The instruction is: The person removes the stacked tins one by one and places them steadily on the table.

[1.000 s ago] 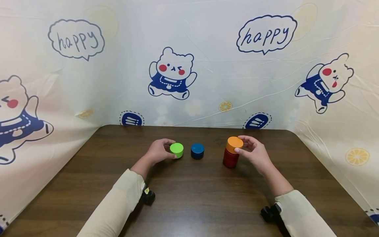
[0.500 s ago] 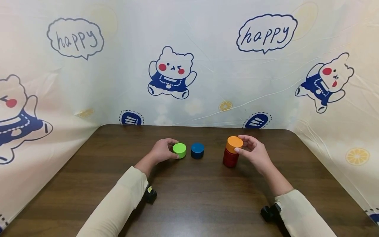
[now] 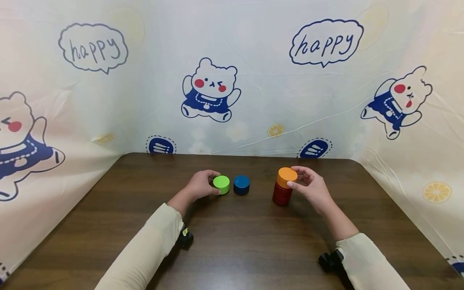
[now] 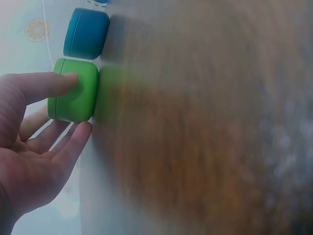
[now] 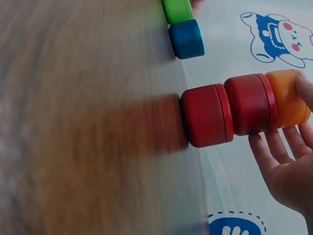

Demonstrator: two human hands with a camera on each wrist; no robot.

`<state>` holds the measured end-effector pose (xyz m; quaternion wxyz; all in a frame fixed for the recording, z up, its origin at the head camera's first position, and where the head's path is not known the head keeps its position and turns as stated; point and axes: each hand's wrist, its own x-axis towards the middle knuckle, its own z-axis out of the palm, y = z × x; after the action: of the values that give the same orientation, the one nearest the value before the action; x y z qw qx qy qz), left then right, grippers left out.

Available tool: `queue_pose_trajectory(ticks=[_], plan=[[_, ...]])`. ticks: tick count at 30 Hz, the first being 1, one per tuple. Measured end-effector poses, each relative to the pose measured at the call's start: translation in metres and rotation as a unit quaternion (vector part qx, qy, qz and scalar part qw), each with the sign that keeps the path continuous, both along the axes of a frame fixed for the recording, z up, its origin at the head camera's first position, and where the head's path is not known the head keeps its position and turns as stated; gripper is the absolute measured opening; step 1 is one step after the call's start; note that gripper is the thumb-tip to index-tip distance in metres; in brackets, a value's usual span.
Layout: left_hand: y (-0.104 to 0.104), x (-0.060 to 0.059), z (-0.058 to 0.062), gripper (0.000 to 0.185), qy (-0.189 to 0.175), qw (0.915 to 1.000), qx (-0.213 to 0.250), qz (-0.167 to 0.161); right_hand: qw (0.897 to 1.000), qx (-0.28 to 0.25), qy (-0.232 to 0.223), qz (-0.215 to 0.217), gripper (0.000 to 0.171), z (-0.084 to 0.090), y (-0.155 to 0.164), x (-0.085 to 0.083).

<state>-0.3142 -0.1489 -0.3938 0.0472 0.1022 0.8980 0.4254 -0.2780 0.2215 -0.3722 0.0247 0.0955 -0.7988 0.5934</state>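
Observation:
My left hand (image 3: pixel 199 185) holds a small round green tin (image 3: pixel 221 184) between thumb and fingers, low at the tabletop. Close to its right stands a blue tin (image 3: pixel 241 185); the left wrist view shows only a thin gap between the green tin (image 4: pixel 74 100) and the blue tin (image 4: pixel 87 34). On the right, two red tins (image 3: pixel 282 194) are stacked upright with an orange tin (image 3: pixel 287 177) on top. Thumb and fingers of my right hand (image 3: pixel 314 188) grip the orange tin. In the right wrist view, one finger reaches under the upper red tin (image 5: pixel 250 104).
A brown wooden table (image 3: pixel 232 241) carries everything. Behind it hangs a pale printed cloth (image 3: pixel 261 92) with bears and lettering, which also runs along both sides. Dark wrist cameras (image 3: pixel 185 238) sit at both sleeves.
My left hand has slid the green tin rightward, closer to the blue one. The right hand and the stack have stayed in place.

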Motion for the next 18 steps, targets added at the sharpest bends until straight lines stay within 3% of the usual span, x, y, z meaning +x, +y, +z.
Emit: queue_pose_trajectory(ticks=[18], plan=[[-0.0089,0.0041,0.0051,0.063,-0.003,0.9997,0.024,0.005,1.0,0.013,0.014,0.01,0.062,0.0015,0.0016,0.0003]])
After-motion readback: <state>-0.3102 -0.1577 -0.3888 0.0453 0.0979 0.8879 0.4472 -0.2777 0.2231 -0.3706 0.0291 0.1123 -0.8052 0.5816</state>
